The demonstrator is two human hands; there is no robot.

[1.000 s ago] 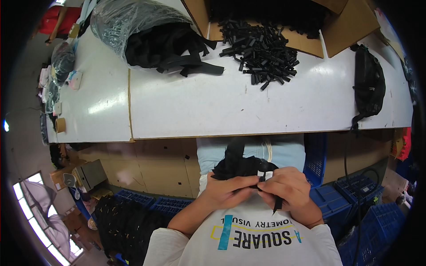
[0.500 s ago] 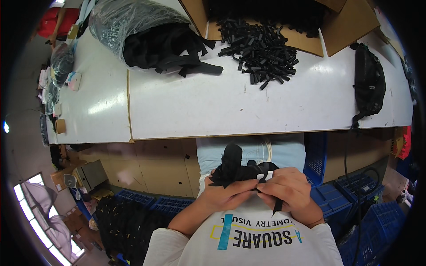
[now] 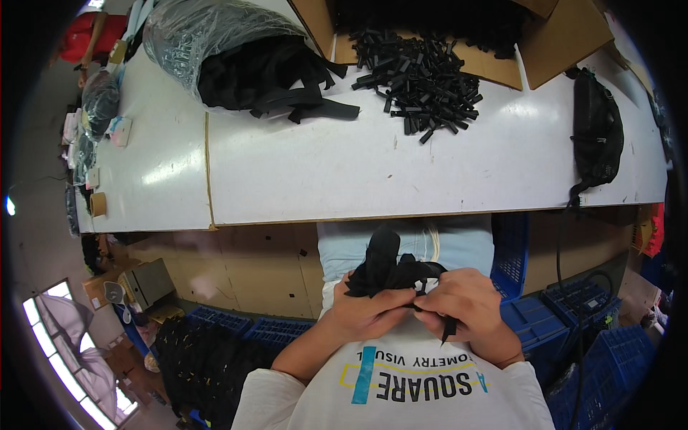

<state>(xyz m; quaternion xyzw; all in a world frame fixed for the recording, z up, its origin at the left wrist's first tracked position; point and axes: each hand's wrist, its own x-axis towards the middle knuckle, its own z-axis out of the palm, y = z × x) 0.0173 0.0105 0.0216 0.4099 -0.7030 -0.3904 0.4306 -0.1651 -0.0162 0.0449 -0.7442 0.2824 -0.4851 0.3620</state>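
Close against my white shirt, a bundle of black fabric strap (image 3: 378, 259) is gathered between my two hands. My left hand (image 3: 369, 313) is closed round it, with the wide folded part rising above the fingers. Beside it my right hand (image 3: 464, 299) pinches the strap near the left fingertips. A short black strap end (image 3: 449, 330) hangs down below the right fingers. Between the hands shows a small white patch that I cannot make out. Whether a small part is hidden in the fingertips cannot be seen.
Beyond my lap stands a white table (image 3: 308, 172). On it lie a heap of small black plastic pieces (image 3: 430, 93), an open cardboard box (image 3: 566, 43), a clear plastic bag (image 3: 179, 43) of black strips and a black pouch (image 3: 596, 132). Blue crates (image 3: 534, 326) stand at the right.
The upright part of the black strap bundle has shifted slightly to the right and up. Both hands keep their hold, with only small finger movement.
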